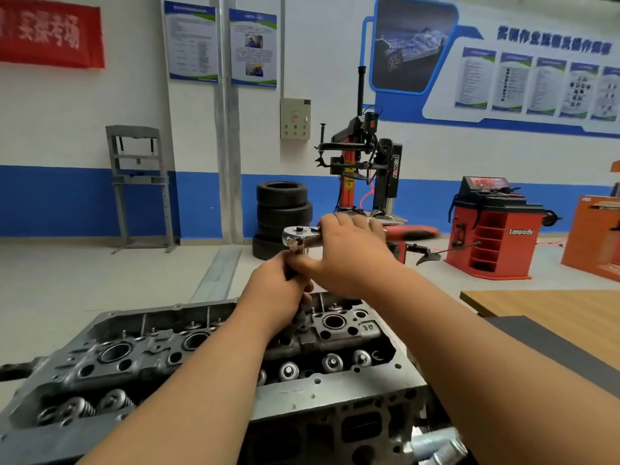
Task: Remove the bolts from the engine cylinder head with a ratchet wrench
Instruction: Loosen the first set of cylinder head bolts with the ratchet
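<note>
The grey engine cylinder head (335,394) fills the lower middle of the head view, with valve springs and spark plug wells showing. Above its far edge stands a chrome ratchet wrench (297,237) on a dark extension. My right hand (352,253) grips the wrench handle, whose red grip sticks out to the right. My left hand (278,290) is curled round the extension below the ratchet head. The socket and the bolt under it are hidden by my left hand.
A wooden table (553,313) with a dark mat lies to the right. Metal parts (436,448) sit at the bottom right. Beyond are stacked tyres (283,209), a tyre changer (365,169), a red wheel balancer (493,229) and a grey press frame (141,182).
</note>
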